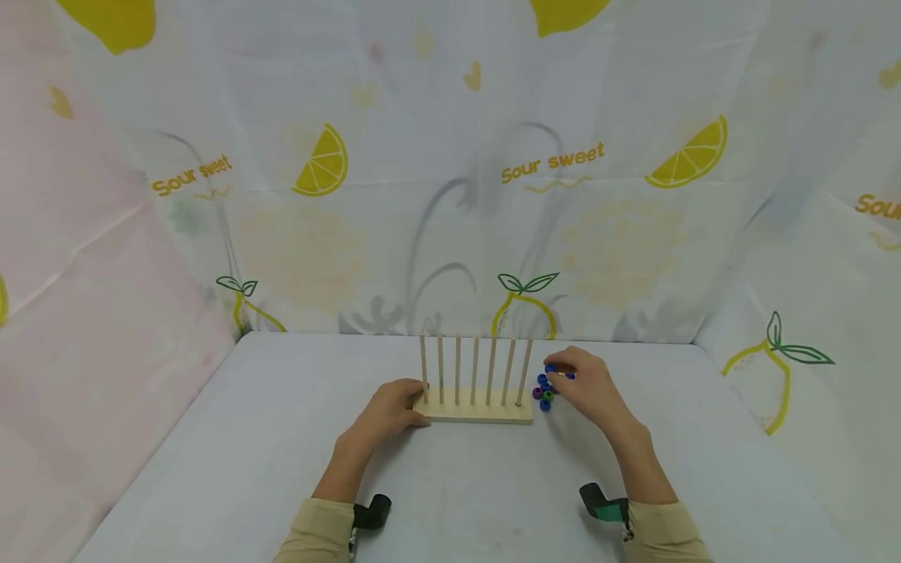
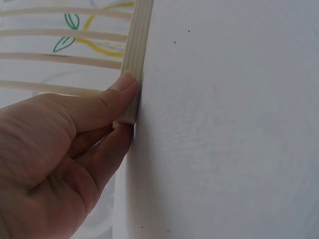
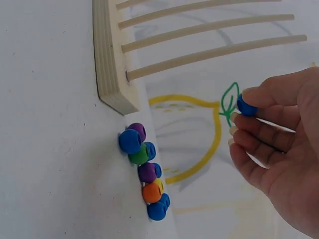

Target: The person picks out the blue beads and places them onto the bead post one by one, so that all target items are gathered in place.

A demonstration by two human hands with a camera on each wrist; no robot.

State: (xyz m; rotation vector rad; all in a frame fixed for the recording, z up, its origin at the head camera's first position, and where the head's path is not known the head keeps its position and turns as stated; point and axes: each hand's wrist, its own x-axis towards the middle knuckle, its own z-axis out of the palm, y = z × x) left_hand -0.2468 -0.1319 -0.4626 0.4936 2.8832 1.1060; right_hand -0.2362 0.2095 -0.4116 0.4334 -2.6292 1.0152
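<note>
A pale wooden base with several upright pegs, a peg rack (image 1: 473, 411), stands on the white table. My left hand (image 1: 390, 408) grips its left end; in the left wrist view the thumb (image 2: 124, 82) lies on the near edge, with fingers round the end. Just right of the rack, my right hand (image 1: 587, 385) pinches a blue bead (image 3: 247, 105) between thumb and forefinger, raised above the table. Below it lies a cluster of beads: a purple bead (image 3: 148, 173), a green bead (image 3: 139, 154), an orange bead (image 3: 152, 192) and several blue ones (image 3: 130, 141). All visible pegs are bare.
The white tabletop (image 1: 479, 485) meets a hanging cloth (image 1: 394, 258) printed with lemons behind the rack. More cloth hangs at both sides. Black wrist devices (image 1: 373, 512) are strapped at both sleeves.
</note>
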